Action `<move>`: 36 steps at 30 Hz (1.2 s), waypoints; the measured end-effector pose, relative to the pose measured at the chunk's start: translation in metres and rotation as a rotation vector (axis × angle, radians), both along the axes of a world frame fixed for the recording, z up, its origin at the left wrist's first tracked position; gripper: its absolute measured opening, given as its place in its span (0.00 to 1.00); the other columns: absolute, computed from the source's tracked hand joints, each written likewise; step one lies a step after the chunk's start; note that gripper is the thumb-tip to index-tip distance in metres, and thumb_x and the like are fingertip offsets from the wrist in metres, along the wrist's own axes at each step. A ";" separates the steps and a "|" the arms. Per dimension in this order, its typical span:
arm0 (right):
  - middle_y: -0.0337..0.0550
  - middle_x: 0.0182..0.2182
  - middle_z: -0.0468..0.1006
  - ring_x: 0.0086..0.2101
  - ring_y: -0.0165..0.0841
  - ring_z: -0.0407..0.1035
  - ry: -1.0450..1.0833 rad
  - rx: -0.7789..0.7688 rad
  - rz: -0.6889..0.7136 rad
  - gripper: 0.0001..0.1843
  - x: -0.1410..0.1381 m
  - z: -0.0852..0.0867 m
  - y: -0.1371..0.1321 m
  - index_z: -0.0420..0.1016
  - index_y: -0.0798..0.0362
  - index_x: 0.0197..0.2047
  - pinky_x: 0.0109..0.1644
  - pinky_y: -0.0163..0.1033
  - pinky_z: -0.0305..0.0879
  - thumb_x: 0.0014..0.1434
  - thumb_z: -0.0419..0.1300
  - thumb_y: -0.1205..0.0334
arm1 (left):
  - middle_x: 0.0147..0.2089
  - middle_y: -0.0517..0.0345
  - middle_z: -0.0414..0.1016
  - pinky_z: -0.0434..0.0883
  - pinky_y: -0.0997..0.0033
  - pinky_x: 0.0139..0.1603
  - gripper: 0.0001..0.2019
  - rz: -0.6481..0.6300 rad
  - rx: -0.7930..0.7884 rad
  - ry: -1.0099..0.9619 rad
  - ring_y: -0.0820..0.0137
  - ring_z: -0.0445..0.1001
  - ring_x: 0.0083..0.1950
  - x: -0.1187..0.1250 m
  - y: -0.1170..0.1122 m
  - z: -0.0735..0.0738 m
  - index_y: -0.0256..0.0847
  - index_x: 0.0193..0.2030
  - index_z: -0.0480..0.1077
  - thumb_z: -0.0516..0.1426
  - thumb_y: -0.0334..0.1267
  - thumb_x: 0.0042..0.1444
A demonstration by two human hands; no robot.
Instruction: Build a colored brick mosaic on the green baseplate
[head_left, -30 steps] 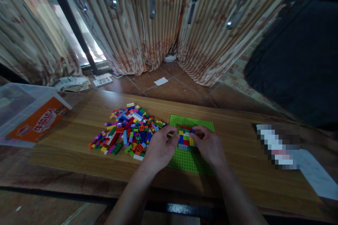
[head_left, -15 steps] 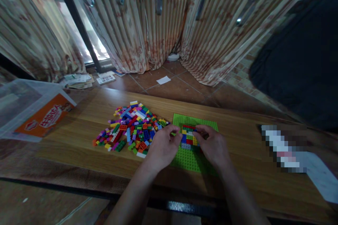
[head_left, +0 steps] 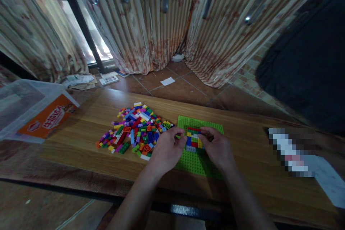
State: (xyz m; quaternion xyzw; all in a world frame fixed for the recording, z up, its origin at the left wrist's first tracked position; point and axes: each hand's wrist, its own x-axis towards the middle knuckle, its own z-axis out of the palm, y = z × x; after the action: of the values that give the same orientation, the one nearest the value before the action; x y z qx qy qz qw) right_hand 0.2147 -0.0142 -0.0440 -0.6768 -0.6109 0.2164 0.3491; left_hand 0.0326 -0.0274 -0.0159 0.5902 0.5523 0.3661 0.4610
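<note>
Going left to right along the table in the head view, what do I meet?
Plastic box, loose brick pile, left hand, joined bricks, right hand, white sheet at the far right.

1. One head-worn camera looks from above the near side of the table (head_left: 250, 154).
2. It faces forward and down, over the table to the curtains (head_left: 164, 32) beyond.
3. Table near; curtains farther off.
</note>
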 end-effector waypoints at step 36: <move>0.46 0.41 0.78 0.45 0.40 0.70 0.003 0.025 -0.008 0.16 0.013 -0.013 0.016 0.81 0.50 0.35 0.54 0.50 0.61 0.51 0.61 0.48 | 0.35 0.55 0.77 0.67 0.72 0.34 0.13 0.005 0.025 0.109 0.68 0.74 0.34 -0.003 0.001 0.002 0.39 0.45 0.74 0.54 0.40 0.58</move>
State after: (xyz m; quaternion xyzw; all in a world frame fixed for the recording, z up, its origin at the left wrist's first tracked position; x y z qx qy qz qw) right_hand 0.2272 0.0016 -0.0570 -0.6744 -0.6103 0.2085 0.3594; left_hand 0.0293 -0.0261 -0.0140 0.6137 0.5735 0.3413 0.4218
